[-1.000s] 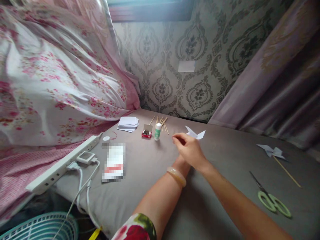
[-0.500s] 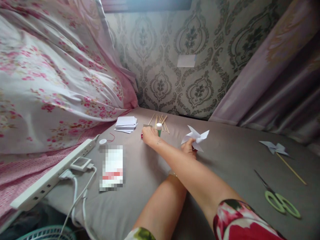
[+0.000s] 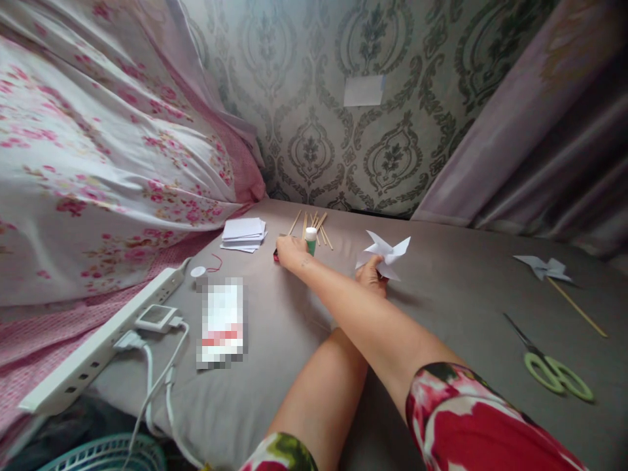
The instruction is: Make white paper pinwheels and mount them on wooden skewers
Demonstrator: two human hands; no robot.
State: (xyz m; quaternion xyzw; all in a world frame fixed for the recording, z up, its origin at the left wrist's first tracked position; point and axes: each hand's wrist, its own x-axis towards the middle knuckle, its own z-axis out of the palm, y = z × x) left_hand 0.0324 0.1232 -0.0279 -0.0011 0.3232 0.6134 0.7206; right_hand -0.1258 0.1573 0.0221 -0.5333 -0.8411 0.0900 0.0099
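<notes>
My left hand [image 3: 371, 278] is closed on a folded white paper pinwheel [image 3: 388, 254], holding it upright just above the grey sheet. My right arm crosses over the left one. At its end my right hand [image 3: 292, 252] is down at a small red box [image 3: 276, 256], with its fingers bent and mostly hidden. The hand covers most of the box, so I cannot see what the fingertips pinch. Just beside this hand stands a green glue stick [image 3: 311, 244] with a white cap. Several thin wooden sticks [image 3: 320, 224] lie behind it.
At the right lie a finished-looking pinwheel [image 3: 545, 267] on a stick and green-handled scissors [image 3: 552, 373]. To the left are a stack of white paper [image 3: 244, 230], a round white lid [image 3: 198, 272], a blurred packet [image 3: 223, 320] and a power strip [image 3: 98, 353] with cables.
My right hand has gone left from near my left hand to the red box and stays there. The pinwheel in my left hand shows more fully now. The view has tipped down.
</notes>
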